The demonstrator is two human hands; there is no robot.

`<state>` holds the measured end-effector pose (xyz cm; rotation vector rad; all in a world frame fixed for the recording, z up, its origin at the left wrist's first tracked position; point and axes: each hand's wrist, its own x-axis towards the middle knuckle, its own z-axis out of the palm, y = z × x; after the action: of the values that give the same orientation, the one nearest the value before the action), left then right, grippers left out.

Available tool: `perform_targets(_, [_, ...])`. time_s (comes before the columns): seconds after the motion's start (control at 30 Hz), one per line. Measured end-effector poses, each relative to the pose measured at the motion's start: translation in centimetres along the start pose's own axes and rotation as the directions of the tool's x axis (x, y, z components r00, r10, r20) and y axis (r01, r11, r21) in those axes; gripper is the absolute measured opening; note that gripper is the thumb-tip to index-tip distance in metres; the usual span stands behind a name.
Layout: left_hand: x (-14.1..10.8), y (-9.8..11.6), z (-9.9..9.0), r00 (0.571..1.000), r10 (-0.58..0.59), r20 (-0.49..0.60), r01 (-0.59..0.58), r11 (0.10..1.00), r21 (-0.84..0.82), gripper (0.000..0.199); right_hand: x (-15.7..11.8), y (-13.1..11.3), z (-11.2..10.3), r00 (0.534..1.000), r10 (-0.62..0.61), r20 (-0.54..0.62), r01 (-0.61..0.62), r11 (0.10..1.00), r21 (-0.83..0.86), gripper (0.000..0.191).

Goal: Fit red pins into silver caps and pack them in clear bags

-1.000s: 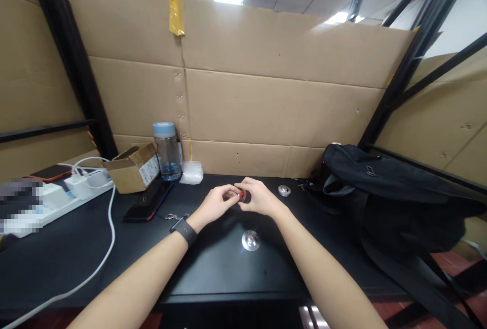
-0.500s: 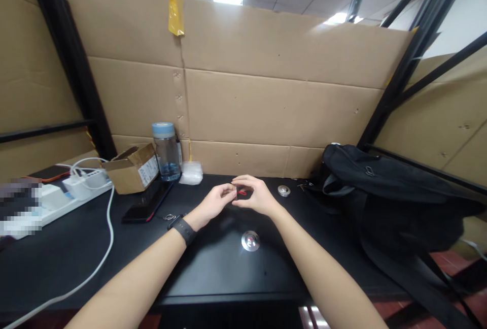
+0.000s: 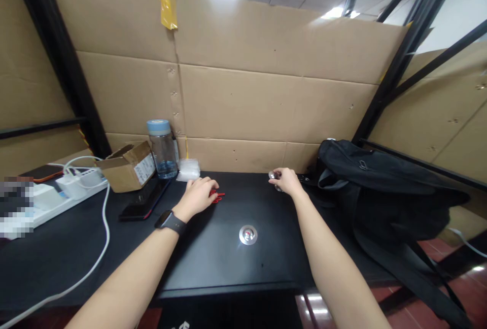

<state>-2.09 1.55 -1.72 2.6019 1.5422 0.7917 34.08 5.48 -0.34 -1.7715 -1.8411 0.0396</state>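
My left hand (image 3: 198,198) is low over the desk with its fingers curled down onto a small red looped, cord-like thing (image 3: 218,197). Part of that thing is hidden under the fingertips. Farther right, my right hand (image 3: 288,183) pinches a small shiny round metal piece (image 3: 271,174) between thumb and fingers. Its lower part is covered by the hand. Nearer me on the desk lies a round silver metal disc (image 3: 248,235) with a raised centre and a red spot in it, which neither hand touches.
On the left stand a bottle (image 3: 163,151), an opened cardboard box (image 3: 127,169) and a power strip (image 3: 57,202). A phone (image 3: 142,202) and a clear plastic packet (image 3: 188,169) lie nearby. A black bag (image 3: 391,182) fills the right side. Cardboard (image 3: 243,105) walls the back.
My hands have parted from the middle. The left moved left and down to the desk with the red thing; the right reached right and took hold of the round metal piece.
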Motion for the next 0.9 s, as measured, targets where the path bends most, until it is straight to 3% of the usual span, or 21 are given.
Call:
perform_targets(0.1, [-0.3, 2.6, 0.3, 0.967, 0.246, 0.072, -0.217, 0.934, -0.282, 0.021, 0.1, 1.4, 0.1, 0.998, 0.066, 0.003, -0.066, 0.997, -0.033, 0.037])
perform_targets(0.2, [-0.9, 5.9, 0.6, 0.821, 0.542, 0.18, -0.366, 0.741, -0.563, 0.026, 0.1, 1.9, 0.3, 0.993, 0.114, 0.01, -0.113, 0.992, -0.061, 0.039])
perform_targets(0.27, [-1.4, 7.5, 0.9, 0.777, 0.604, 0.178, -0.397, 0.69, -0.605, 0.028, 0.2, 2.2, 0.4, 0.99, 0.136, 0.023, -0.134, 0.988, -0.075, 0.04])
perform_targets(0.4, [-1.8, 8.3, 1.7, 0.781, 0.599, 0.178, -0.388, 0.688, -0.613, 0.02, 0.1, 2.6, 0.4, 0.983, 0.17, 0.062, -0.165, 0.982, -0.088, 0.043])
perform_targets(0.7, [-1.3, 6.7, 1.1, 0.798, 0.558, 0.228, -0.311, 0.705, -0.638, 0.014, -0.4, 2.7, 0.1, 0.969, 0.227, 0.096, -0.217, 0.971, -0.103, 0.045])
perform_targets(0.8, [-1.3, 6.7, 0.7, 0.819, 0.532, 0.215, -0.3, 0.716, -0.63, 0.015, -0.5, 2.8, 0.0, 0.972, 0.204, 0.118, -0.194, 0.977, -0.085, 0.041])
perform_targets(0.9, [-1.3, 6.7, 0.5, 0.864, 0.473, 0.171, -0.288, 0.744, -0.603, 0.013, -0.5, 2.0, -0.2, 0.985, 0.112, 0.132, -0.108, 0.993, -0.036, 0.05])
